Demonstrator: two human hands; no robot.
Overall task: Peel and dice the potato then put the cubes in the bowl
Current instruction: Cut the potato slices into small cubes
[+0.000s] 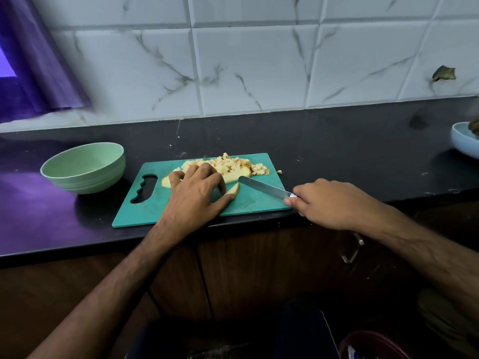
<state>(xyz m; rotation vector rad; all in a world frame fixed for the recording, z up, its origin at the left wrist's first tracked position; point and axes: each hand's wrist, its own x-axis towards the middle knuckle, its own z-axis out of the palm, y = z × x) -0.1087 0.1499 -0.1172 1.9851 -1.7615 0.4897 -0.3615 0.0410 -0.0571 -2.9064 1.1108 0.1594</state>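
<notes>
1. While the right hand (329, 203) grips the knife (264, 188), the left hand (199, 193) pinches a potato slice (233, 189) on the teal cutting board (145, 211).
2. Diced cubes (233, 163) sit heaped at the board's far edge.
3. The green bowl (85, 167) stands left, beside the board.

no text, label, brand or number can be read on anything in view.
</notes>
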